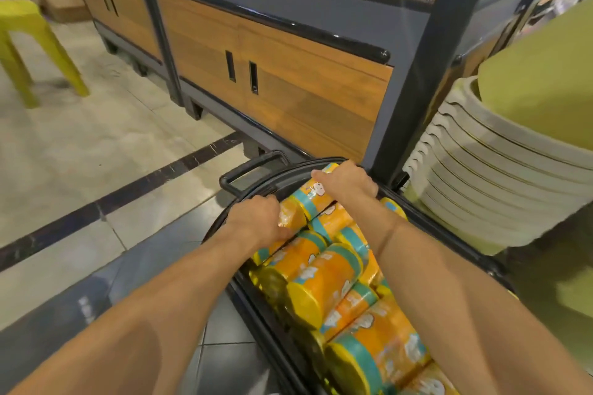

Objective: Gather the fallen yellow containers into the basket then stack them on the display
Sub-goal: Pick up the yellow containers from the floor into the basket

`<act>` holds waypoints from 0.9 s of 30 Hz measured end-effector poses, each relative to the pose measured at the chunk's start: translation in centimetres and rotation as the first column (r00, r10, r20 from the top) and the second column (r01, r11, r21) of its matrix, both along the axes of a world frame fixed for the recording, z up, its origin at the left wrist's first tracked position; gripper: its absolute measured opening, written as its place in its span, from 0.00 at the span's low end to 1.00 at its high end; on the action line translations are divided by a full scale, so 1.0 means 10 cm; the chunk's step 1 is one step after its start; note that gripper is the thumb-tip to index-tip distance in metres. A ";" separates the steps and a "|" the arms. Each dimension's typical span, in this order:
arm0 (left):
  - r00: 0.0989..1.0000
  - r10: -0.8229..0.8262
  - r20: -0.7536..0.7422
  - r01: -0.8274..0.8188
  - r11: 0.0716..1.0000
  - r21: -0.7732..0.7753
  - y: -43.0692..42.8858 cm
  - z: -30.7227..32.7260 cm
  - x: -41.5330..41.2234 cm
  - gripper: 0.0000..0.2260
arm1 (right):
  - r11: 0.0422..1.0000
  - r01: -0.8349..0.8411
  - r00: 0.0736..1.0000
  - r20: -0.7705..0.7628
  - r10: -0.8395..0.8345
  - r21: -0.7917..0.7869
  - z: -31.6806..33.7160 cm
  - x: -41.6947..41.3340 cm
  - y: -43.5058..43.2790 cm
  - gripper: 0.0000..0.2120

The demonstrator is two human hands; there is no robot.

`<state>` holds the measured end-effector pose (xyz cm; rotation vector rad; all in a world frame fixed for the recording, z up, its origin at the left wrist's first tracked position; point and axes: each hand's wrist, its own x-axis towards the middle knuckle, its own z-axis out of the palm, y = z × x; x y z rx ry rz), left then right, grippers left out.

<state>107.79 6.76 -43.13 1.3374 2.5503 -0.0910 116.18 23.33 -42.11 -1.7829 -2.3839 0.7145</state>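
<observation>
Dark grey display unit with wood-panel doors and a mesh upper section (pixel 305 83): directly beyond the basket, close by. From there, unloading is a short reach.

Pale tiled floor with a dark stripe (pixel 96 154): left of the basket. I see no loose containers on the visible part, so my read is that gathering is done or nearly done.

Stack of nested beige plastic basins (pixel 497 176): just right of the basket. It looks unrelated to the job.

Black oval plastic basket (pixel 256 314): low down at floor level, long axis running away from the person. Its loop handle (pixel 244 167) sticks out at the far-left end, clear of the load.

Yellow-green plastic stool (pixel 29 42): far left of the basket, well apart.

Yellow-capped orange cylindrical containers with teal bands (pixel 321 289): inside the basket, on their sides, packed touching in rows. They're probably laid flat so they pack tight and can't topple.

Right grip (pixel 346 184): at the basket's far end, fingers wrapped over the topmost container (pixel 316 196), which lies on the row beneath.

Left grip (pixel 256 218): at the basket's far-left rim, curled onto the end container (pixel 290 218) next to the topmost one, thumb along its side. The fingertips are hidden, so I can't tell how firm the hold is.

The two hands are either seating these two or lifting them out for stacking. I can't tell which.
</observation>
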 end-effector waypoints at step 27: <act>0.725 -0.153 0.672 -0.387 0.716 0.580 0.21 0.80 1.01 0.19 | 0.995 0.097 0.607 -0.793 -0.047 0.015 0.59 1.69 -0.12 0.13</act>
